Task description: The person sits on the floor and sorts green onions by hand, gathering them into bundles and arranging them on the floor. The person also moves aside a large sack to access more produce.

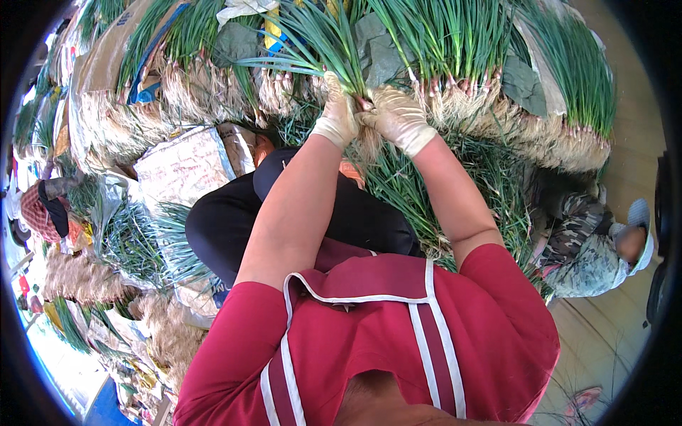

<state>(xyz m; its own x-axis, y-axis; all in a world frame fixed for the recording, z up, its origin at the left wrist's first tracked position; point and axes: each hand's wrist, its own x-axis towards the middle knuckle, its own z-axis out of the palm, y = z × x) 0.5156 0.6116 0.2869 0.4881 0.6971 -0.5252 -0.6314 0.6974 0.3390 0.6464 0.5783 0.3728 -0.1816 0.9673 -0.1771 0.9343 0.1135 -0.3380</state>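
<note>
Both my hands wear thin pale gloves and meet at the root end of a small bunch of green onions (349, 64). My left hand (338, 109) is closed round the lower stems, the leaves fanning up and to the left. Against it, my right hand (397, 112) grips the pinkish bulbs, with pale roots hanging below. Behind the hands lies a long row of green onions (453, 48), leaves away from me and roots (458, 106) towards me. Loose green onions (399, 181) lie under my right forearm.
Printed woven sacks (181, 160) lie left of my knees, with loose green leaves (133, 245) beside them. Dark green cloth pieces (381, 50) sit among the bunches. A person in camouflage clothing (586, 266) is at the right; another person (42, 210) is at the far left.
</note>
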